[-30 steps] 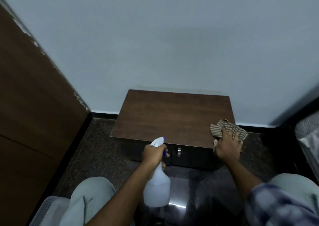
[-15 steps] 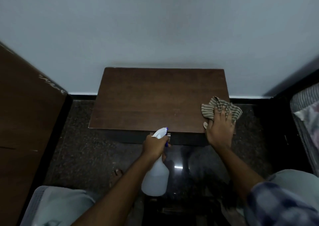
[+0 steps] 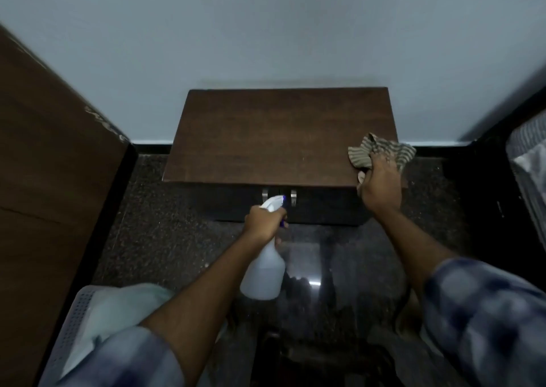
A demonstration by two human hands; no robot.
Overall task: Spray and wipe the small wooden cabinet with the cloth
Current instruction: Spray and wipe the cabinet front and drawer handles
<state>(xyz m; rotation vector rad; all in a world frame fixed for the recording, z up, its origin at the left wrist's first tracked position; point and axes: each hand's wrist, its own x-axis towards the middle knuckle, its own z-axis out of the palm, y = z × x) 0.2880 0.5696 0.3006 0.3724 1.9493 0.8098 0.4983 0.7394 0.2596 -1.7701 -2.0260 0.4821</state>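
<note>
**Small cabinet, spray bottle and cloth: items in view**

1. Cabinet point(image 3: 280, 132). Dark brown wood, low, standing on the floor point(image 3: 165, 227) with its back edge against a pale blue-grey wall point(image 3: 266, 32). The top is seen from above and in front. Two small metal handles point(image 3: 265, 193) sit side by side at the middle of the front face, just under the front edge.

2. Cloth point(image 3: 381, 150). Striped, beige and grey, bunched. It lies at the front right corner of the cabinet top, and part of it hangs past the right edge.

3. Right hand point(image 3: 379, 186). On the cloth at that same corner, fingers curled into the bunched fabric and gripping it. The forearm is bare, with a checked sleeve point(image 3: 487, 313) above it.

4. Spray bottle point(image 3: 263, 271). Translucent white body, white head with a blue tip. It is held in the air in front of the cabinet, near the two handles, with the nozzle toward the front face and the body hanging down over the floor.

5. Left hand point(image 3: 264, 221). Fingers wrapped round the bottle's neck, just below the head.

6. Surroundings. Dark speckled floor, glossy near the person. A tall brown wooden panel point(image 3: 44, 180) stands along the left. A pale perforated basket point(image 3: 74, 321) sits at the lower left.
</note>
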